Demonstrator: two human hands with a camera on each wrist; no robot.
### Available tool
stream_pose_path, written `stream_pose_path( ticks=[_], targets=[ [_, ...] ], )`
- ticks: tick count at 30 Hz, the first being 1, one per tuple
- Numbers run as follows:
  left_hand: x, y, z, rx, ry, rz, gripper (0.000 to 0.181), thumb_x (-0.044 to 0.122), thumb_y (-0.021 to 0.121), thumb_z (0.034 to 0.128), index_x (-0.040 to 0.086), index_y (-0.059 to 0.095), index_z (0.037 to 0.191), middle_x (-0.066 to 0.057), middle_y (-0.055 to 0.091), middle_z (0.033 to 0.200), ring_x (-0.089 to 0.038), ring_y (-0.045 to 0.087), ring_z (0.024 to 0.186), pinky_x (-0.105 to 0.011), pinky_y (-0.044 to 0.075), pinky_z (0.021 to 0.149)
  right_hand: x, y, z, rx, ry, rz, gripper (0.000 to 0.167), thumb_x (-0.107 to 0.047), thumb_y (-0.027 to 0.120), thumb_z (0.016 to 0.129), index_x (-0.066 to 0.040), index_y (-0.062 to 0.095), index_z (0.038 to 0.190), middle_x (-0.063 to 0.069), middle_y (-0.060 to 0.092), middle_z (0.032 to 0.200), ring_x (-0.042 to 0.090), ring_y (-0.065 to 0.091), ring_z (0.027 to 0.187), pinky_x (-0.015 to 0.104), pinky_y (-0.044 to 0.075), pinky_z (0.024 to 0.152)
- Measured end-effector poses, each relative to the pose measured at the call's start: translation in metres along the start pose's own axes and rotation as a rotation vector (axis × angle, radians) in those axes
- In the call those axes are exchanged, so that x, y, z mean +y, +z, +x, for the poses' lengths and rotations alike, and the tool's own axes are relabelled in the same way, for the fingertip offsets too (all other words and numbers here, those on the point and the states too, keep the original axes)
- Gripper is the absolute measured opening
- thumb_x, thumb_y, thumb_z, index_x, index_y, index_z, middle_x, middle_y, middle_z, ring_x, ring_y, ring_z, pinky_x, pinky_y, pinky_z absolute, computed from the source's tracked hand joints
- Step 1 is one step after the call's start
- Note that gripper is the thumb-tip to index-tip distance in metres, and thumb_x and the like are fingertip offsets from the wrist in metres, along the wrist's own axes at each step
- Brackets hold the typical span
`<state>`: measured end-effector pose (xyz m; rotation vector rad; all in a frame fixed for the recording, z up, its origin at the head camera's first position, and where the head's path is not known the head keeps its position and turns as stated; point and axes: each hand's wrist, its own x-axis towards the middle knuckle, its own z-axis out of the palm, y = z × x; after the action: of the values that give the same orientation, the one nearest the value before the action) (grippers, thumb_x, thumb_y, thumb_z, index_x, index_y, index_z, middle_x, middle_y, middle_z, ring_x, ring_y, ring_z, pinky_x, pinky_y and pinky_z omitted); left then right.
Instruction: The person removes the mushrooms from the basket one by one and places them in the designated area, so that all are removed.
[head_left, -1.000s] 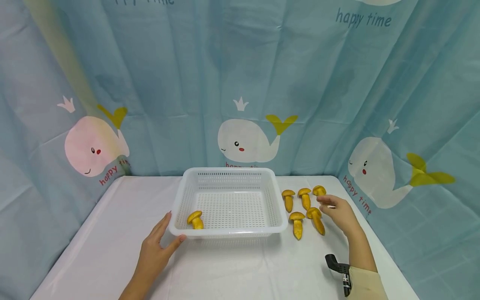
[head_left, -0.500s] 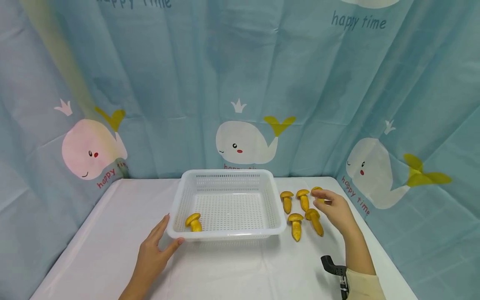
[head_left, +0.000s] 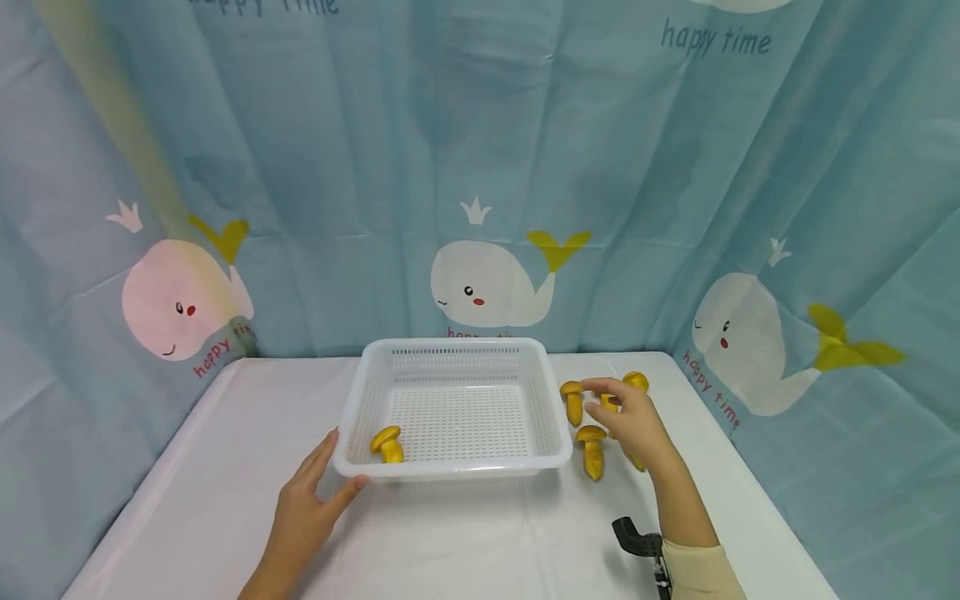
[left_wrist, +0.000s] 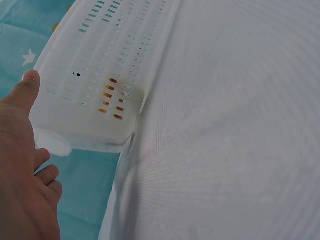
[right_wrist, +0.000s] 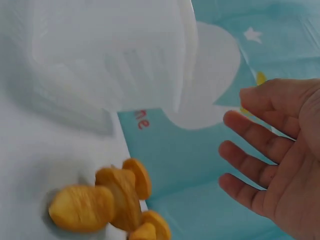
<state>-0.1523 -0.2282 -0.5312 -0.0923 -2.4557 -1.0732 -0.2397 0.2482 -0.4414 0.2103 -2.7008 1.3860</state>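
A white perforated plastic basket [head_left: 453,469] stands on the table, with one yellow mushroom [head_left: 388,446] in its near left corner. My left hand [head_left: 303,504] rests at that corner, fingers along the left side and thumb at the front rim; the thumb [left_wrist: 27,90] also shows against the basket wall in the left wrist view. My right hand [head_left: 630,421] hovers over the mushrooms right of the basket, fingers relaxed and holding nothing. Near it lie a mushroom [head_left: 573,404], a closer one [head_left: 592,457] and a far one [head_left: 636,381]. Two more are partly hidden beneath the hand.
A white cloth [head_left: 480,542] covers the table. Blue curtains [head_left: 390,167] printed with whales hang behind and at both sides. A black wrist mount [head_left: 636,537] sits by the right sleeve [head_left: 701,571].
My right hand has moved left from beside the far right mushroom to above the middle ones, uncovering the far one. My left hand and the basket keep their places.
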Motion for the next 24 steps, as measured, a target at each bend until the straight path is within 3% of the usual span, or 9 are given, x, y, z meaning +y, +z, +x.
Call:
stream_pose_path(
  ticks=[4,12,20,24],
  targets=[
    [-0.001,-0.001,-0.001,-0.001,-0.004,-0.008,0.093,0.035,0.087,0.0829,0.019,0.037,0.160,-0.013,0.046,0.158,-0.041,0.047,0.142,-0.058,0.046,0.104,-0.012,0.016,0.001,-0.008,-0.030,0.010,0.035,-0.018,0.074,0.095,-0.017,0.070,0.130,0.009,0.064,0.138,0.039,0.052,0.133,0.062,0.044,0.112],
    [-0.001,0.000,-0.001,0.011,0.003,-0.007,0.093,0.037,0.087,0.0820,0.020,0.039,0.159,-0.012,0.047,0.158,-0.040,0.048,0.142,-0.057,0.047,0.104,-0.047,0.046,0.008,-0.054,-0.087,-0.029,0.035,-0.021,0.076,0.094,-0.023,0.071,0.129,0.004,0.065,0.138,0.034,0.055,0.135,0.062,0.045,0.111],
    [-0.001,0.001,-0.002,0.012,0.010,0.006,0.092,0.034,0.088,0.0820,0.018,0.039,0.159,-0.015,0.047,0.157,-0.042,0.048,0.141,-0.059,0.048,0.103,-0.079,0.078,0.019,-0.132,-0.226,-0.074,0.035,-0.020,0.076,0.094,-0.024,0.071,0.129,-0.004,0.067,0.133,0.024,0.058,0.131,0.056,0.048,0.110],
    [-0.001,0.001,-0.001,0.014,0.015,0.003,0.092,0.034,0.088,0.0819,0.018,0.039,0.159,-0.015,0.047,0.157,-0.042,0.048,0.141,-0.059,0.048,0.103,-0.093,0.090,0.027,-0.178,-0.252,-0.088,0.035,-0.022,0.076,0.095,-0.024,0.071,0.129,-0.005,0.067,0.134,0.022,0.057,0.133,0.050,0.049,0.111]
  ],
)
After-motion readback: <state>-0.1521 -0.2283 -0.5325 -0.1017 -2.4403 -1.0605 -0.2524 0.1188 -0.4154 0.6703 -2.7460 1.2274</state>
